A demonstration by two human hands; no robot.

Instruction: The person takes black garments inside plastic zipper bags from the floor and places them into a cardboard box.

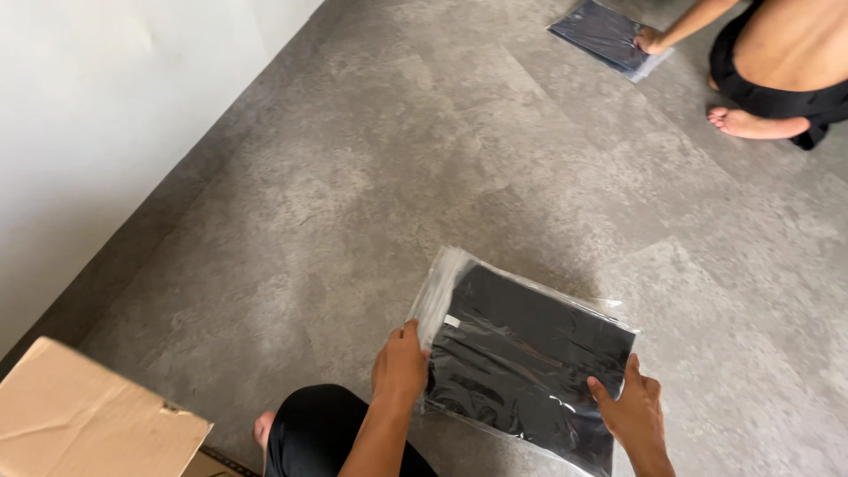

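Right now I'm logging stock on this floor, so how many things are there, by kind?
Clear plastic bags holding folded black garments: 2, one under the person's left hand and right hand, one under a co-worker's hand.
Brown cardboard boxes: 1.
Total: 3.

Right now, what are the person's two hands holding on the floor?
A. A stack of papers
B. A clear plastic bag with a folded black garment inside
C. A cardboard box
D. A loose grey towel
B: the left hand and the right hand each grip an edge of the clear plastic bag with folded black cloth inside, lying on the grey floor; the cardboard box sits untouched to the left.
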